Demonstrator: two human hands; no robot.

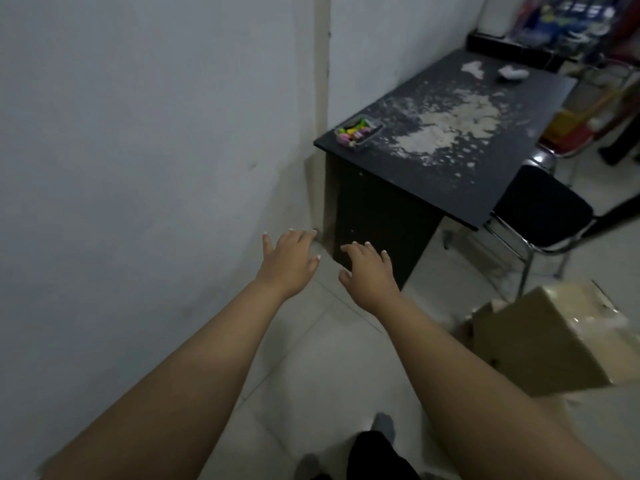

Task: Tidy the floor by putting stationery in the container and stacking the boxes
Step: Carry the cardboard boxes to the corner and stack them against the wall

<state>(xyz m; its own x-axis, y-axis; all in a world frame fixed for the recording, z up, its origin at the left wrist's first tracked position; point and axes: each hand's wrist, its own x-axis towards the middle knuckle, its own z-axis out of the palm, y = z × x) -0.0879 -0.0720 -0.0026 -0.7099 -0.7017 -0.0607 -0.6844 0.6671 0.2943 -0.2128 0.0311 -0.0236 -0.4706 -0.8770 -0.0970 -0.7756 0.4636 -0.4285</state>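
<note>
Hands, two point(289, 259) point(369, 270), hover empty; one container point(360, 132), one box point(540, 337).

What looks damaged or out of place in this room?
The black desk has its top surface badly peeled in pale patches. A cardboard box lies tilted on the floor beside the chair, not stacked.

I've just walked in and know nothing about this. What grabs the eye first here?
Two bare arms stretch forward over the pale floor, the left hand and right hand open and holding nothing. Beyond them stands a black desk with a badly peeling top, a small container of bright stationery at its near corner. A cardboard box sits on the floor at the right.
</note>
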